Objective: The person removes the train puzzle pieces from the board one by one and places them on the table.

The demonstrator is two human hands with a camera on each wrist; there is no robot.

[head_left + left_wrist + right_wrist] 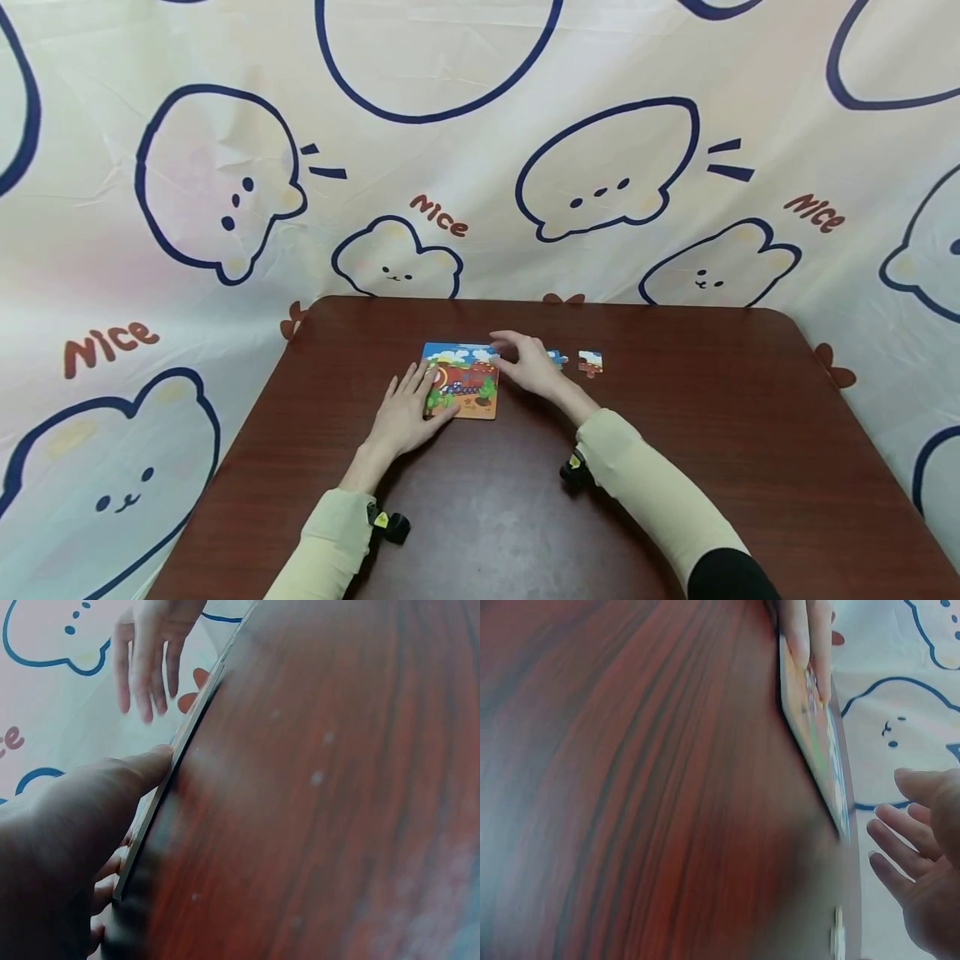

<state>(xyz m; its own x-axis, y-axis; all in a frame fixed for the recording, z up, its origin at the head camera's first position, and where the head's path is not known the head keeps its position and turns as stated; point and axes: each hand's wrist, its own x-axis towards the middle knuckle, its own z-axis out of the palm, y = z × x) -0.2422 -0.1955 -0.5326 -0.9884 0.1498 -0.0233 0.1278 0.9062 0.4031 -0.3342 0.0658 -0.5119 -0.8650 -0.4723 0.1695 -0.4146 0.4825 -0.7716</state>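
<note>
A colourful jigsaw puzzle [477, 408] lies flat on the table, with a blue sky at the top and an orange ground at the bottom. My left hand [403, 419] rests on its left side, fingers spread, and the thumb [150, 766] lies on the near edge. Over the upper right corner hovers my right hand [534, 368]. Its fingers [894, 838] are loosely bent and apart, with nothing seen between them in the right wrist view. Just right of that hand is a blue puzzle piece [557, 357], partly covered by it.
Farther right, another puzzle piece [590, 362] with white, blue and brown parts lies on the dark wooden table [675, 400]. Behind the table's far edge hangs a pale cloth [480, 158] with cartoon outlines. Each wrist carries a small black camera [576, 471].
</note>
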